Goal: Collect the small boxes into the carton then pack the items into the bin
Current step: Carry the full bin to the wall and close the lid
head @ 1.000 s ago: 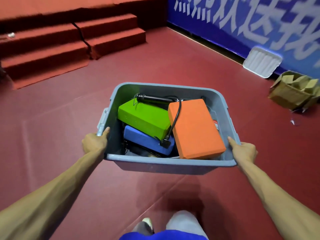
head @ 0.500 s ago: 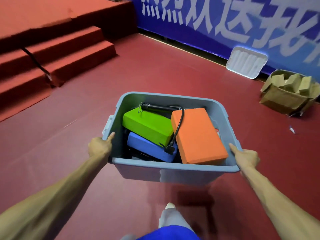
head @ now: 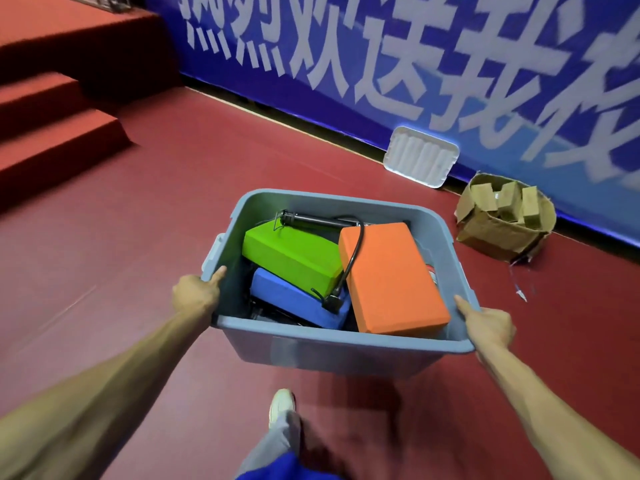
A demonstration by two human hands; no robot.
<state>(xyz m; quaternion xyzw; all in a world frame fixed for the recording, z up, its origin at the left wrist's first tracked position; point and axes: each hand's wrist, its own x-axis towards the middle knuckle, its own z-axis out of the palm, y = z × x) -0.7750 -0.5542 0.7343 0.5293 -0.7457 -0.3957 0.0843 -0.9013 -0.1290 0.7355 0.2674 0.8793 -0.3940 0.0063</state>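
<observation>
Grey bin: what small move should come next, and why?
Probably one step forward-right toward the carton, then lower the bin beside it. The left hand and right hand grip its side rims, it is already packed, and the carton with small boxes stands ahead right.

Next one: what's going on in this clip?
A person holds a grey bin off the floor, left hand and right hand gripping its side rims. In it lie a green block, a blue block, an orange block and a black pump. A carton with small boxes sits on the floor by the blue wall.
</observation>
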